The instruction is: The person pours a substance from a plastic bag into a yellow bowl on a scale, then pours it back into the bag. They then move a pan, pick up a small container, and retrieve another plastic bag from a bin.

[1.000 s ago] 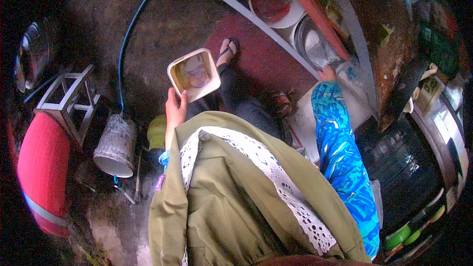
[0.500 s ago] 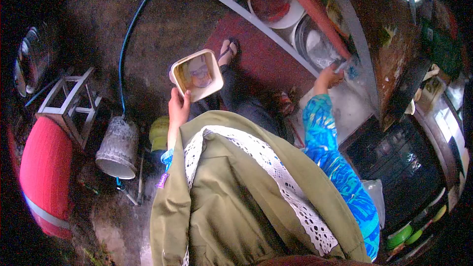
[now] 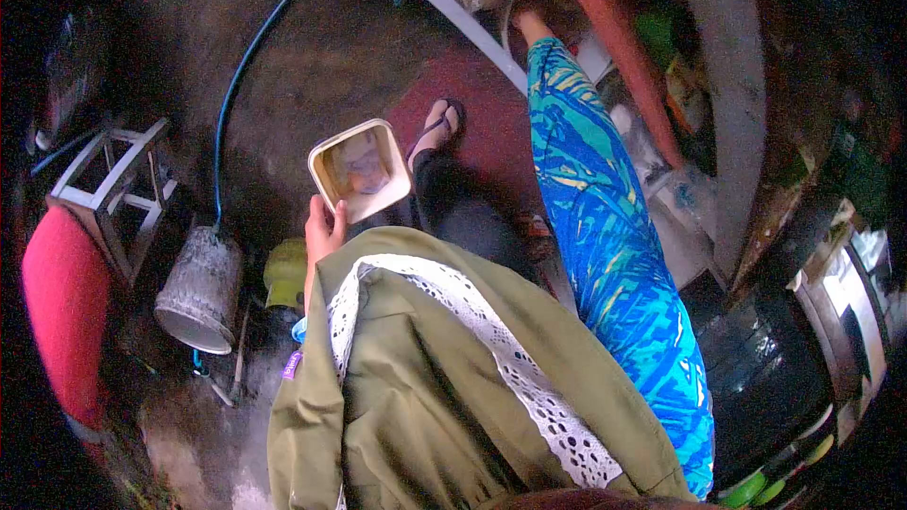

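Note:
My left hand is closed on the near rim of a cream square plastic tub, which is tilted so that its inside shows. Pale, purplish papers that look like banknotes lie in the tub. My right arm, in a blue patterned sleeve, is stretched far forward. At its end my right hand reaches down into a round white-rimmed container on the counter. Its fingers are blurred and hidden there, so I cannot see what they touch.
A grey-white counter edge and a red bar flank the containers. On the left stand a wooden stool, a red padded object and a grey cylinder with a blue hose. A yellow-green gas canister stands near my left arm.
My right hand has left the clear plastic near the counter's right end and moved forward and left to the round container. The tub stays in my left hand, and the view has shifted slightly.

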Demonstrator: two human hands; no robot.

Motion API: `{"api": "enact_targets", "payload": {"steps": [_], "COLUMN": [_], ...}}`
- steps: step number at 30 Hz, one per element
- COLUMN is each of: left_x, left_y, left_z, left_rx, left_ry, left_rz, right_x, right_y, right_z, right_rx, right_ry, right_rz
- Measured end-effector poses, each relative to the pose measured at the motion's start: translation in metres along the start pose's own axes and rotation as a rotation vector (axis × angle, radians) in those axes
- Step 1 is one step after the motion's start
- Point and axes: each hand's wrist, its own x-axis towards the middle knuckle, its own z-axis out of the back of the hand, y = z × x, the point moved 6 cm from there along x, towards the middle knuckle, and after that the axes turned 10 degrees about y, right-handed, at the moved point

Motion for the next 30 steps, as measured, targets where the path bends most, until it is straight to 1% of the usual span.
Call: {"api": "enact_targets", "payload": {"steps": [3,5,6,8,9,11,13,14,15,16,18,20,21,23,25,27,30], "left_x": [-0.007,-0.012,-0.014,-0.016,-0.016,-0.016,-0.016,-0.015,-0.014,-0.013,-0.011,-0.01,-0.009,-0.007,-0.011,-0.012,-0.014], "left_y": [0.004,-0.01,-0.021,-0.023,-0.022,-0.016,-0.014,-0.013,-0.011,-0.008,0.0,-0.01,-0.013,-0.006,0.0,-0.013,-0.004], "left_z": [0.001,0.0,-0.001,-0.001,-0.002,-0.003,-0.004,-0.004,-0.005,-0.006,-0.007,-0.006,-0.006,-0.01,-0.008,-0.006,-0.009], "left_rx": [0.07,0.128,0.13,0.108,0.093,0.082,0.074,0.038,0.002,0.001,0.022,0.046,0.067,0.042,0.022,0.09,0.091], "left_ry": [0.036,0.042,0.002,0.026,0.05,0.05,0.056,0.074,0.09,0.09,0.08,0.087,0.095,0.088,0.082,0.101,0.088], "left_rz": [0.072,0.088,0.064,0.088,0.115,0.124,0.132,0.152,0.17,0.167,0.144,0.146,0.147,0.122,0.105,0.152,0.137], "right_x": [-0.013,-0.017,-0.019,-0.013,-0.001,-0.054,-0.079,-0.087,-0.094,-0.099,-0.108,-0.081,-0.066,-0.042,-0.033,-0.038,-0.069], "right_y": [-0.031,-0.074,-0.091,-0.139,-0.173,-0.157,-0.153,-0.146,-0.133,-0.107,-0.049,-0.024,-0.016,-0.01,-0.013,-0.025,-0.059], "right_z": [-0.006,-0.009,-0.007,-0.029,-0.058,-0.005,0.015,0.024,0.037,0.052,0.082,0.062,0.056,0.042,0.036,0.036,0.046], "right_rx": [0.126,0.251,0.31,0.469,0.559,0.521,0.474,0.435,0.407,0.272,0.385,0.19,0.187,0.196,0.23,0.303,0.424], "right_ry": [-0.103,-0.142,-0.158,-0.218,-0.302,-0.089,0.023,0.034,0.018,-0.093,-0.16,-0.585,-0.541,-0.384,-0.324,-0.313,-0.263], "right_rz": [-0.032,-0.05,-0.062,-0.077,-0.064,-0.12,-0.144,-0.125,-0.082,0.076,0.072,0.293,0.257,0.119,0.051,0.053,0.082]}}
